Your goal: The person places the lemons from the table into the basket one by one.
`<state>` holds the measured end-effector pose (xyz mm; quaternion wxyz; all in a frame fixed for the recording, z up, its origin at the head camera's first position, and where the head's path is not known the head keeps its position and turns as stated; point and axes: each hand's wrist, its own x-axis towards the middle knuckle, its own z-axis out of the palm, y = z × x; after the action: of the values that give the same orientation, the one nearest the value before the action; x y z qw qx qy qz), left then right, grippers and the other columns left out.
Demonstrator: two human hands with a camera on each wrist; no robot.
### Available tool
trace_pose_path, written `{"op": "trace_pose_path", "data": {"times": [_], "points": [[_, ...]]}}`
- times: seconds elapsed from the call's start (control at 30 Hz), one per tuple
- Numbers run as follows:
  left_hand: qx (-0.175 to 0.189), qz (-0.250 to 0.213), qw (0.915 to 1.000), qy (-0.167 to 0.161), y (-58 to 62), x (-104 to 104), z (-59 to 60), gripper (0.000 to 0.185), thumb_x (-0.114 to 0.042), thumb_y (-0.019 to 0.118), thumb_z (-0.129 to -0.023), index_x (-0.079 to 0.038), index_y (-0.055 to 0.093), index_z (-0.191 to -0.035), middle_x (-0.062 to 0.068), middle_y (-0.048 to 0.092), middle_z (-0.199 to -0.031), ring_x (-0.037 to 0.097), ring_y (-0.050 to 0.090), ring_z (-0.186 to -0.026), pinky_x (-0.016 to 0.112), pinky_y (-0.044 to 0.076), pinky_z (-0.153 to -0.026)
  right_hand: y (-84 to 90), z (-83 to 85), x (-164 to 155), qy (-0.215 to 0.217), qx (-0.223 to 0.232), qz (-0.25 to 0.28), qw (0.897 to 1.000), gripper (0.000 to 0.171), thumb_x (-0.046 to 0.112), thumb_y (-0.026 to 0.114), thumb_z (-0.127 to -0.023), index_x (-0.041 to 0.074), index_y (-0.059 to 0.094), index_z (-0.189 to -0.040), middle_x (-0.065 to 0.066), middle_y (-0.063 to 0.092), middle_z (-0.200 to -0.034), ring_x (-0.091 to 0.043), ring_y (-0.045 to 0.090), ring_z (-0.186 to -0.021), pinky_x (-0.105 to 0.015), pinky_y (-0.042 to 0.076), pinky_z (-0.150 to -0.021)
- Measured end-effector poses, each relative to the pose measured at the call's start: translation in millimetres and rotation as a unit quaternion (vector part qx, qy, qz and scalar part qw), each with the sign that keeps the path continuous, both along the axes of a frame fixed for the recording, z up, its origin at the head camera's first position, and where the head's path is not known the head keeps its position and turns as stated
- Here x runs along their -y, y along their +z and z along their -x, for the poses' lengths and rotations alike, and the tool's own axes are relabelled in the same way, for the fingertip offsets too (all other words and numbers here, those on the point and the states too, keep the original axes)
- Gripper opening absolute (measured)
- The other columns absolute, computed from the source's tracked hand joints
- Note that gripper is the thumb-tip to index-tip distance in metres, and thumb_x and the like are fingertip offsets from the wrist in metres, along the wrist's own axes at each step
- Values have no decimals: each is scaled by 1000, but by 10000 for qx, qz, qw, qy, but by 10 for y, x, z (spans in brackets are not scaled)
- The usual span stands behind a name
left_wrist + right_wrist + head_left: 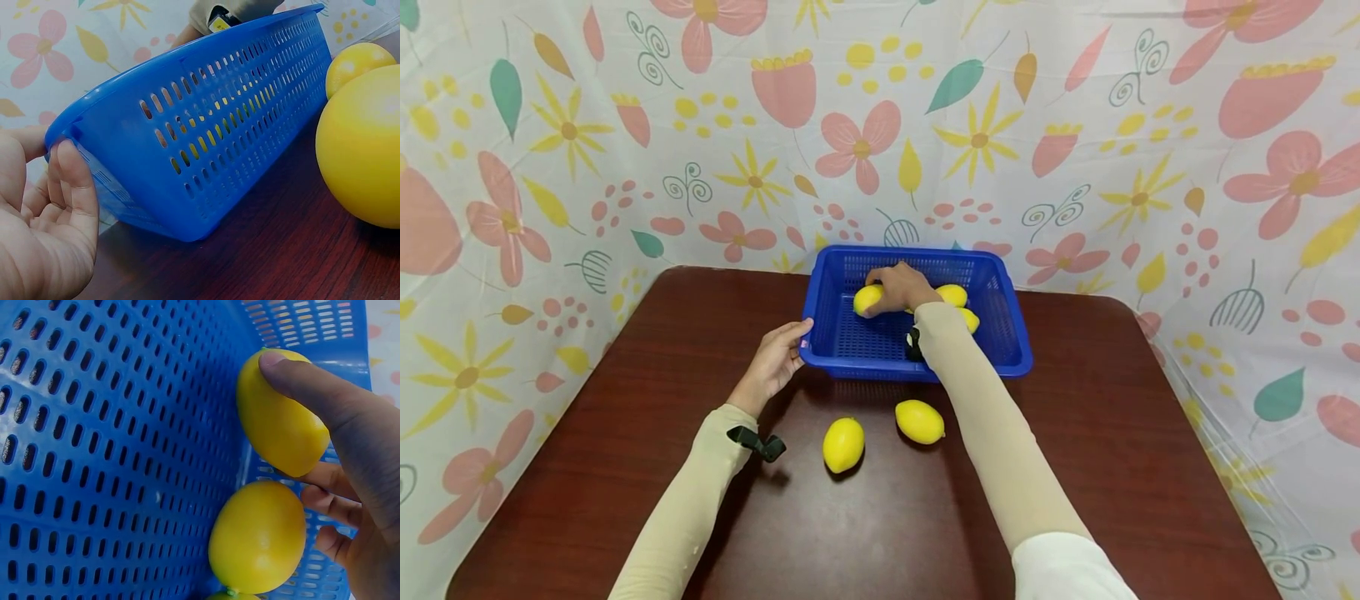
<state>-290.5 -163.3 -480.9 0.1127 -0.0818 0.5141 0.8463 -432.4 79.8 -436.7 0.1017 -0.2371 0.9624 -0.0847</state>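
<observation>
A blue plastic basket (917, 364) with slotted walls stands toward the back of the table. My left hand (777, 357) grips its left front corner, thumb over the rim and fingers beneath, as the left wrist view also shows. Inside the basket, my right hand (901, 286) holds a lemon (867, 298) between thumb and fingers. Another lemon (257, 537) lies right beside that hand in the right wrist view. More lemons (952, 295) sit to the right of the hand, partly covered by the forearm.
Two lemons lie on the dark wooden table (917, 533) in front of the basket, one on the left (844, 445) and one on the right (920, 422). A flower-printed cloth (865, 100) hangs behind the table and along its sides.
</observation>
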Motion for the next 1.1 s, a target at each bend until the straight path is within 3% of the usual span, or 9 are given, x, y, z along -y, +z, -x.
{"op": "trace_pose_path", "data": {"times": [0.27,0.37,0.6,0.87,1.1], "points": [[-37,-43,10000,-76,-11,-3,5,18,-19,63,-103,-12,66,-87,-3,59,-73,6,53,-62,18,48,-58,64,-32,-21,-30,44,255,9997,74,59,81,-81,22,60,-141,-8,61,-137,-34,51,-127,-52,44,-105],[-32,-43,10000,-48,-12,1,12,19,-19,64,-103,-13,67,-86,-4,59,-72,6,53,-62,18,48,-58,193,-55,-59,-18,-26,484,9988,71,58,77,-85,20,60,-141,-9,63,-135,-33,53,-125,-52,45,-104],[-67,36,10000,-18,-1,21,6,19,-20,64,-103,-13,66,-86,-4,60,-72,7,53,-63,19,49,-60,572,-216,-190,-40,-299,1243,9918,50,40,71,-96,10,63,-135,-16,67,-128,-30,63,-116,-50,52,-96],[4,60,10000,-37,-2,29,-9,19,-20,64,-103,-13,66,-86,-4,60,-72,7,53,-63,19,49,-60,987,-761,-387,-421,-266,2143,9755,42,38,69,-98,11,66,-130,-13,71,-119,-28,66,-108,-48,55,-89],[-46,32,10000,-37,15,22,0,20,-20,64,-103,-14,67,-84,-4,60,-72,6,52,-64,19,49,-60,1066,-1395,-521,-636,-677,2445,9652,39,42,69,-97,14,69,-124,-7,74,-114,-25,69,-101,-47,55,-84]]}}
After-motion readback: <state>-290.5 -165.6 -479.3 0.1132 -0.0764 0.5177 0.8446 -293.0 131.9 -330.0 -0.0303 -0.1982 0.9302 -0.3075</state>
